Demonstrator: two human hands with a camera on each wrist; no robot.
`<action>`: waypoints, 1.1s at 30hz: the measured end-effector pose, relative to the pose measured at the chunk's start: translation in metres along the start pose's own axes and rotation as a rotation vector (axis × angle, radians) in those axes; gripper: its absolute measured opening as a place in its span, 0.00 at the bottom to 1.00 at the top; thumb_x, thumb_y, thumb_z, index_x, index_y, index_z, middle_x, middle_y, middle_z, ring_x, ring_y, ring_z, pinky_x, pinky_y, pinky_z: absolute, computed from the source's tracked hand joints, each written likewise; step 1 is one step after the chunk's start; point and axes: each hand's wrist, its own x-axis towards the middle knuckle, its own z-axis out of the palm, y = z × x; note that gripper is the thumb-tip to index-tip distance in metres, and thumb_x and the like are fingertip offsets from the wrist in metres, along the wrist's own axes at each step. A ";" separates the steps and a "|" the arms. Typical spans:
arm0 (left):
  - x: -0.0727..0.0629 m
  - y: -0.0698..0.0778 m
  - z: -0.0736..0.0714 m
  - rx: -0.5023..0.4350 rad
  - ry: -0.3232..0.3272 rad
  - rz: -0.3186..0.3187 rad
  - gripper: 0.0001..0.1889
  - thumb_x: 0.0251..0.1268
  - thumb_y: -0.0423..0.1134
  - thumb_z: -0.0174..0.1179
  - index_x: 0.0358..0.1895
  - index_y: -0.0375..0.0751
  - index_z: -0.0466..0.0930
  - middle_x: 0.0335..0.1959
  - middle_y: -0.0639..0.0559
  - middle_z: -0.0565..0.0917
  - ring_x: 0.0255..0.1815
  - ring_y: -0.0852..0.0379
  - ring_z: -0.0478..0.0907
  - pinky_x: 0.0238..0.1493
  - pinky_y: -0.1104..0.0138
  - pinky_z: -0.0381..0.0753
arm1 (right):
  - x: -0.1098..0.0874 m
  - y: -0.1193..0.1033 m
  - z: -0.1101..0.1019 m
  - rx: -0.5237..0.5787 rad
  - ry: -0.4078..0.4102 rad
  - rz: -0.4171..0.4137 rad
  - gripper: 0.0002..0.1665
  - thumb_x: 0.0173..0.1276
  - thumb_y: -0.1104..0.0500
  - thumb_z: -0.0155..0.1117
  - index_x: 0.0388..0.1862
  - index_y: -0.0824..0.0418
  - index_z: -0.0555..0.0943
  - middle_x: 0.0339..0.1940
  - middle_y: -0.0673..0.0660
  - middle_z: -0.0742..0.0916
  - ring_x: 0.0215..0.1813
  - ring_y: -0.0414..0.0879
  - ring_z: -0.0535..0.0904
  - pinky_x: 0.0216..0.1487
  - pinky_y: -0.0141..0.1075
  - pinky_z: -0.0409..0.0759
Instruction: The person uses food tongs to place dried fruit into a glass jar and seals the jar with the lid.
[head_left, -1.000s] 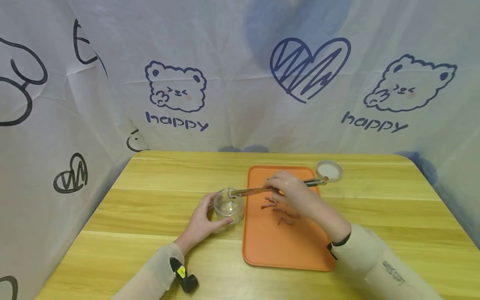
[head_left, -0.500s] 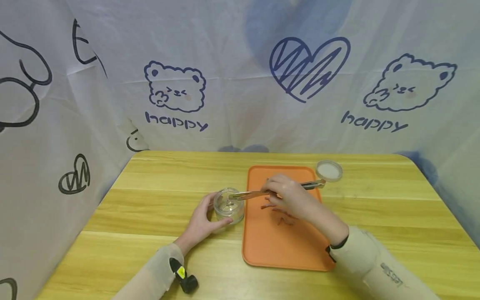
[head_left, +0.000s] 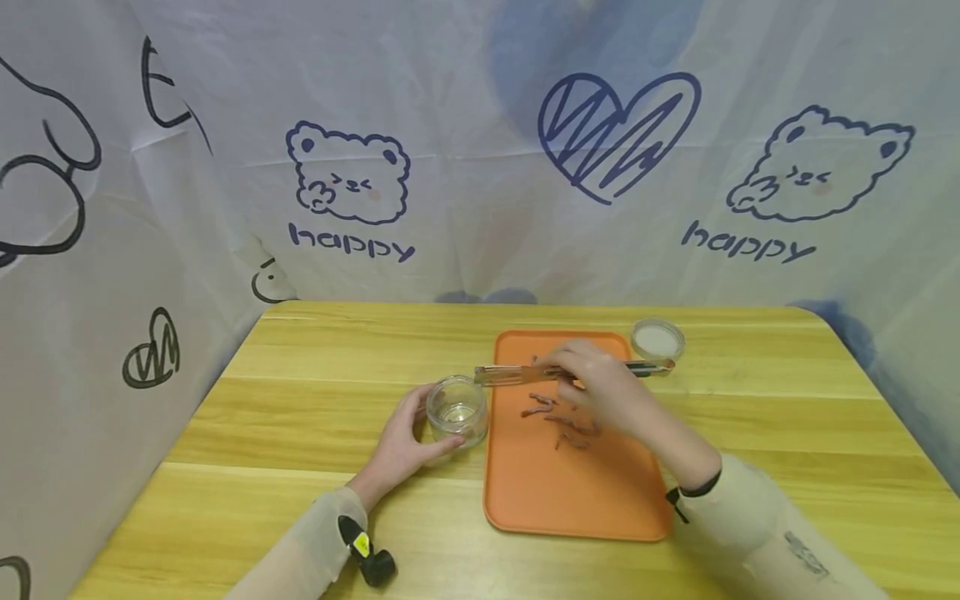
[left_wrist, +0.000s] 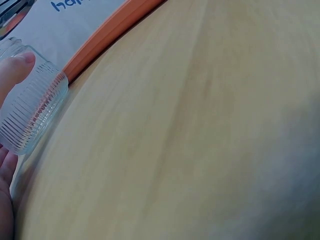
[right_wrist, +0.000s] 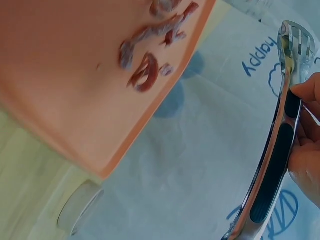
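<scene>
My left hand grips a ribbed clear glass jar standing on the table, thumb at the front and fingers behind. In the left wrist view, the thumb lies across the jar near its neck. My right hand holds metal tongs with dark grip inlays by the middle. Their slotted ends point left, just above the jar's right rim. Under the right hand, several twisted reddish-brown strips, whitish in places like dried meat, lie on an orange tray; the hand hides some of them.
A round clear lid with a white inside lies beyond the tray's far right corner. The wooden table ends at a printed cloth wall at the back. The tray's left edge is close beside the jar.
The tongs' ends dipped into the jar's mouth, then rose out and shifted right. My right hand moved right with them. My left hand and the jar stayed put.
</scene>
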 end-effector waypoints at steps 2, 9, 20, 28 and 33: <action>0.002 -0.013 0.002 0.004 0.010 0.008 0.44 0.46 0.38 0.76 0.68 0.37 0.62 0.62 0.40 0.70 0.63 0.44 0.68 0.67 0.53 0.64 | -0.003 0.003 -0.004 -0.004 -0.001 0.019 0.16 0.60 0.72 0.62 0.47 0.62 0.82 0.41 0.55 0.82 0.39 0.45 0.75 0.34 0.36 0.76; 0.005 -0.032 0.004 0.013 0.031 0.024 0.45 0.43 0.46 0.77 0.67 0.45 0.64 0.61 0.48 0.71 0.62 0.50 0.69 0.67 0.56 0.65 | -0.017 0.016 -0.018 -0.035 0.018 0.081 0.17 0.58 0.73 0.63 0.47 0.64 0.81 0.42 0.56 0.83 0.44 0.50 0.77 0.41 0.41 0.80; 0.006 -0.029 0.006 0.002 0.021 0.002 0.44 0.45 0.39 0.77 0.68 0.41 0.62 0.63 0.42 0.70 0.64 0.46 0.68 0.68 0.55 0.63 | -0.052 0.040 -0.039 -0.074 0.048 0.173 0.15 0.59 0.72 0.64 0.46 0.65 0.82 0.42 0.58 0.83 0.44 0.52 0.78 0.42 0.47 0.81; 0.006 -0.030 0.006 -0.005 0.015 -0.011 0.44 0.46 0.38 0.76 0.68 0.40 0.62 0.63 0.39 0.69 0.64 0.44 0.67 0.68 0.53 0.62 | -0.077 0.057 -0.046 -0.063 0.057 0.255 0.16 0.57 0.73 0.66 0.45 0.65 0.82 0.41 0.59 0.83 0.42 0.53 0.79 0.39 0.49 0.81; 0.005 -0.030 0.005 0.004 0.020 -0.004 0.44 0.45 0.44 0.77 0.67 0.45 0.63 0.62 0.46 0.70 0.63 0.50 0.68 0.67 0.56 0.64 | -0.086 0.064 -0.046 -0.071 0.051 0.272 0.17 0.56 0.72 0.67 0.46 0.65 0.82 0.43 0.62 0.83 0.46 0.58 0.78 0.44 0.54 0.79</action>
